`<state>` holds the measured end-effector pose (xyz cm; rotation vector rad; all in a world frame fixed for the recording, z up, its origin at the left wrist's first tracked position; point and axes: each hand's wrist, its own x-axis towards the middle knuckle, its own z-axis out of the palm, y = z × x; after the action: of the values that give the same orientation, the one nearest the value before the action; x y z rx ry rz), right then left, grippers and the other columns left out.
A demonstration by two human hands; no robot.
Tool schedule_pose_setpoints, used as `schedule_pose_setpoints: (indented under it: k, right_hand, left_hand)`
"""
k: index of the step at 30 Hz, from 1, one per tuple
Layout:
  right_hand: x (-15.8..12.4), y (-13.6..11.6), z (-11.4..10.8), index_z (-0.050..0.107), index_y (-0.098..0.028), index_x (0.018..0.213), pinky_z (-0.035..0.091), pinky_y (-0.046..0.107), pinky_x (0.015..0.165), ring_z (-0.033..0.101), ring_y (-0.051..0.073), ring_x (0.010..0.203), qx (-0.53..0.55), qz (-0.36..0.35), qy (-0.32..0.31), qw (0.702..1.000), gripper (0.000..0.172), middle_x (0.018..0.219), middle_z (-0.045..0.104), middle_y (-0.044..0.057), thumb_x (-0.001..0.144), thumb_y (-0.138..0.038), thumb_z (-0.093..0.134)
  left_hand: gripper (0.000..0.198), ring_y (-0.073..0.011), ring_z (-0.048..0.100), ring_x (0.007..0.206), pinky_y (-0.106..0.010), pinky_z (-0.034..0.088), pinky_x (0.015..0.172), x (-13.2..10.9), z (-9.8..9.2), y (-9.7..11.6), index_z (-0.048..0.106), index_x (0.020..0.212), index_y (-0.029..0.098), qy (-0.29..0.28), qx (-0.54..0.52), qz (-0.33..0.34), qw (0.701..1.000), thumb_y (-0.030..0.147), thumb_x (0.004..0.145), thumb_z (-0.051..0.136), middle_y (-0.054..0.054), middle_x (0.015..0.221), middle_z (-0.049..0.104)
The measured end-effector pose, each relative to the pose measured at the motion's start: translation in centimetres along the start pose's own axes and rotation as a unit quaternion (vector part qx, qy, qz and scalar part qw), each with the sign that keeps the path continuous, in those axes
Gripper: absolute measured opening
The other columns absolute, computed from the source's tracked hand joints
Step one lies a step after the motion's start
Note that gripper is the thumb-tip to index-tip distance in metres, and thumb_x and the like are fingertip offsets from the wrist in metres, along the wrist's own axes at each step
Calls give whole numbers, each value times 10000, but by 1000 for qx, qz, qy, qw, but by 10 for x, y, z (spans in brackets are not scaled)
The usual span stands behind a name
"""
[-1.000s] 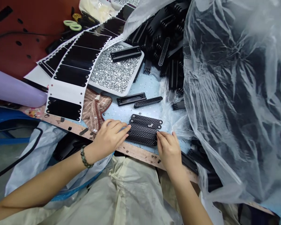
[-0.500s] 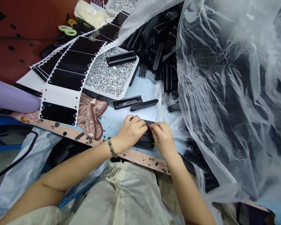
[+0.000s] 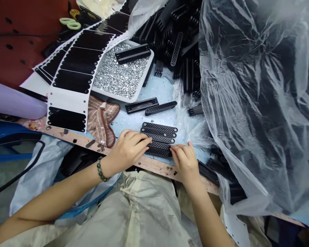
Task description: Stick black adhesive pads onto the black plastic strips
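Several black lattice-patterned plastic strips (image 3: 158, 139) lie side by side on the pale blue table top (image 3: 159, 91). My left hand (image 3: 127, 149), with a green bead bracelet (image 3: 101, 169) on its wrist, rests its fingertips against the strips' left ends. My right hand (image 3: 185, 161) touches the lower right end of the row, its fingers over the lowest strip. Neither hand lifts anything. A single lattice strip (image 3: 161, 108) and a black slotted strip (image 3: 141, 105) lie farther forward, apart from both hands.
A white tray of silver sequins (image 3: 121, 72) sits beyond the strips, beside white sheets with black panels (image 3: 74, 75). A heap of black comb-like pieces (image 3: 175, 44) and a clear plastic sheet (image 3: 252, 103) fill the right. The wooden table edge (image 3: 154, 164) runs just below my hands.
My hands have moved apart from their position together over the strips, uncovering the row. The view has also shifted slightly.
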<state>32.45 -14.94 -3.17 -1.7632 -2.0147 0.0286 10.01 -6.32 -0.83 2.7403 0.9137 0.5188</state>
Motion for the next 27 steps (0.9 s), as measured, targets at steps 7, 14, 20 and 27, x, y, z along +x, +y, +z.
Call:
schedule_pose_setpoints:
  k: [7,14,20,27]
  right_hand:
    - [-2,2,-6,596,-181,974,365,447,1039,574,153,786,-28,-20,-7,999,127,841,650,40,912,-161,487]
    - [-7,6,-5,592,-187,1019,370,454,1037,577,161,804,-22,-22,-13,999,177,868,646,46,916,-146,454]
    - [-3,2,-8,573,-194,887,434,428,947,575,176,781,24,36,-32,999,137,813,632,42,926,-174,443]
    - [-1,-6,-11,597,-178,899,421,427,956,572,186,790,-39,49,-40,997,165,807,630,52,924,-149,437]
  left_hand:
    - [307,-231,554,977,-460,362,937,-16,-5,3,601,1190,203,-20,63,3,998,222,889,544,-88,1081,655]
    - [253,-220,569,952,-445,370,929,-25,-16,-1,628,1134,189,2,108,9,994,219,903,529,-68,1040,680]
    - [311,-231,577,977,-454,370,933,-24,-10,2,594,1202,163,-25,98,-5,995,244,911,522,-86,1069,673]
    - [357,-245,581,983,-452,351,934,-34,-1,8,558,1261,159,-5,121,-4,993,245,917,514,-110,1111,664]
